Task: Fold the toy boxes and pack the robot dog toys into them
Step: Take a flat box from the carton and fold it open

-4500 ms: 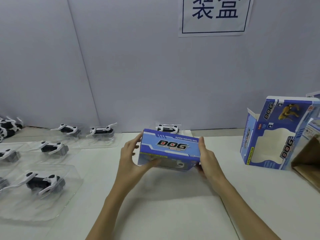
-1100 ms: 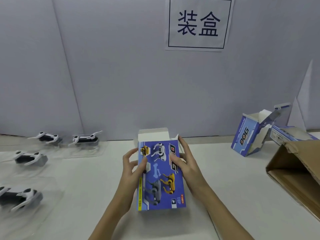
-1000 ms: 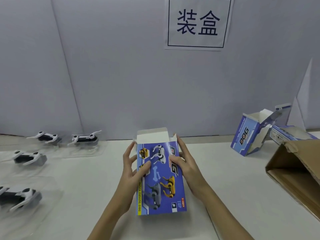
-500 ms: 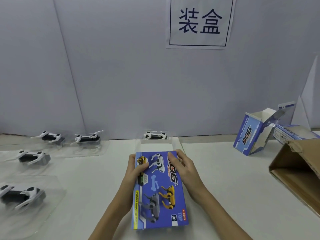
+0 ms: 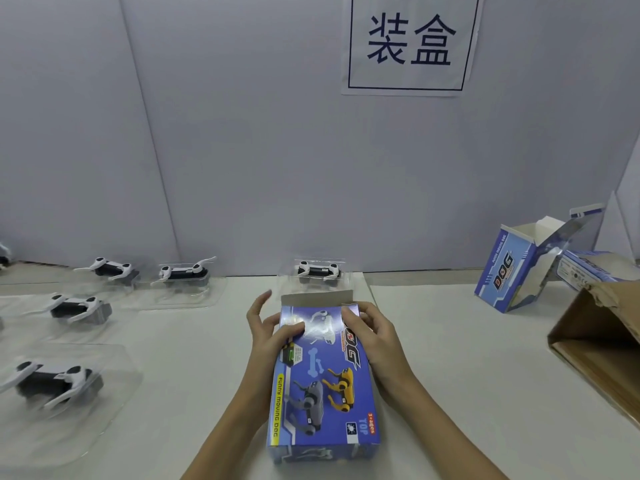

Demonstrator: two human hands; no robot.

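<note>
Half a second back the far end of the box (image 5: 323,382) looked shut under both hands; now its white flap (image 5: 317,298) stands up again beyond the fingertips, so that end is open or was never tucked; the box itself has barely shifted, lying flat on the table (image 5: 450,358) between the forearms, printed face up, near end towards the person.

Left hand (image 5: 268,332) rests on the box's far left corner, thumb pressing the printed face, the other fingers spread and lifted clear of the card, gripping nothing; right hand (image 5: 372,336) curls over the far right corner, fingertips pinching the edge by the flap.

Just past the flap, straight ahead of both hands, a robot dog (image 5: 317,270) sits in its clear tray (image 5: 349,284); whether the box already holds a toy cannot be told from here.

My reading: the flap's return means the closing step is unfinished, or the end is being reopened to take that dog; either way this box is not yet packed and sealed.

Well left of the left hand lie more dogs (image 5: 55,379) in trays; well right of the right hand stands an open box (image 5: 512,271), beside a brown carton (image 5: 595,344).
</note>
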